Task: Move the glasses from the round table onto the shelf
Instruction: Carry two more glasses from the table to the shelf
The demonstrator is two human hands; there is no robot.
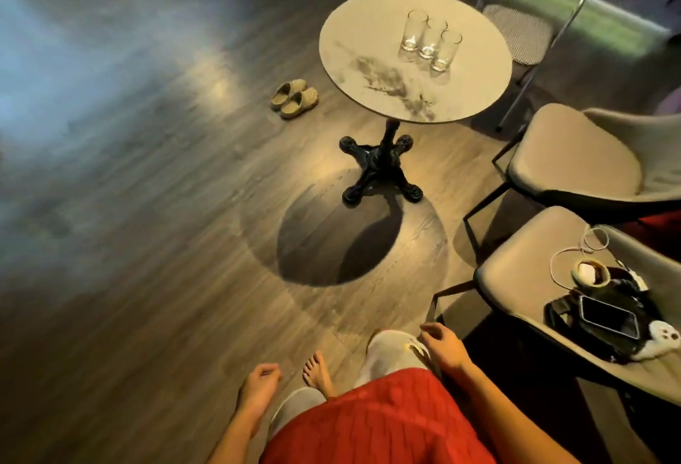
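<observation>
Three clear, empty glasses stand in a tight row on the right part of the round marble-topped table, which rests on a black cast-iron foot. The table is well ahead of me across the wooden floor. My left hand hangs low at my side, fingers loosely curled, holding nothing. My right hand hangs by my right leg, fingers apart and empty. No shelf is in sight.
Two beige padded chairs stand to the right; the nearer one carries a phone, a bag, a cable and a cup. A wire-frame chair sits behind the table. A pair of beige clogs lies on the floor left of the table.
</observation>
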